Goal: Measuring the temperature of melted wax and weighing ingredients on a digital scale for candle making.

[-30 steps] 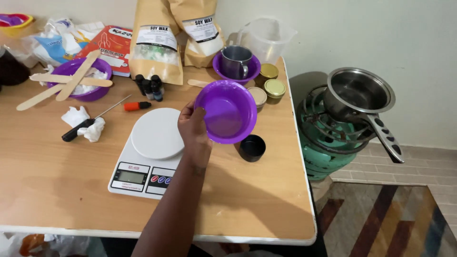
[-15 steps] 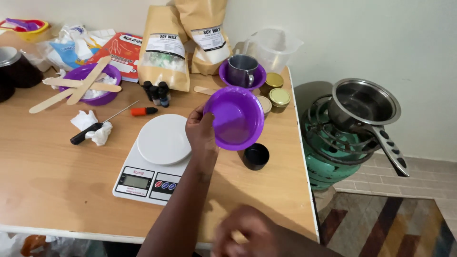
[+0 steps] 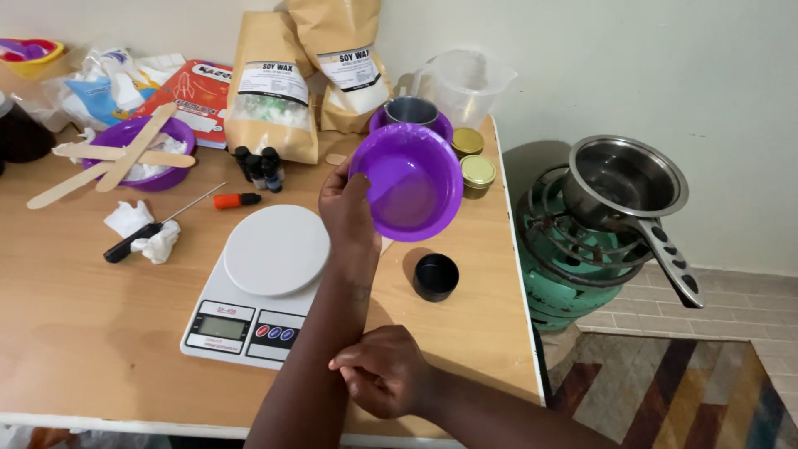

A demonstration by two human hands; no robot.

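a purple bowl [image 3: 409, 181] is being held above the surface [image 3: 83, 308] by the left hand [image 3: 347, 209]. the left fingers [image 3: 356, 189] are being closed on the bowl's near rim, with the thumb lying inside the rim and the rest hidden behind the wall. the bowl is being tilted so that its hollow is facing the camera.

the right hand [image 3: 384, 370] is being rested against the left forearm, well below the left fingers. the right fingers [image 3: 359, 374] are being curled in against the arm, and nothing is being held in them.

just left of and below the left fingers, a white kitchen scale [image 3: 262, 278] is being carried by the surface, its round plate bare. below and to the right of the left fingers, a small black tin [image 3: 435, 276] is standing open, apart from the bowl. beyond the fingers, partly covered by the bowl, a metal mug [image 3: 409, 111] is sitting in a second purple dish, with two gold-lidded tins [image 3: 476, 170] just beside the bowl's right edge. behind these, a clear measuring jug [image 3: 462, 79] and two tan pouches [image 3: 272, 91] are standing.

far to the left of the fingers, another purple bowl with wooden sticks [image 3: 116, 156] is being seen, with small dark bottles [image 3: 259, 166], an orange-handled tool [image 3: 234, 199] and a black-handled tool [image 3: 126, 244] on crumpled tissue between.

off the surface, right of the fingers, a steel saucepan [image 3: 625, 179] is sitting on a green gas burner [image 3: 565, 266].
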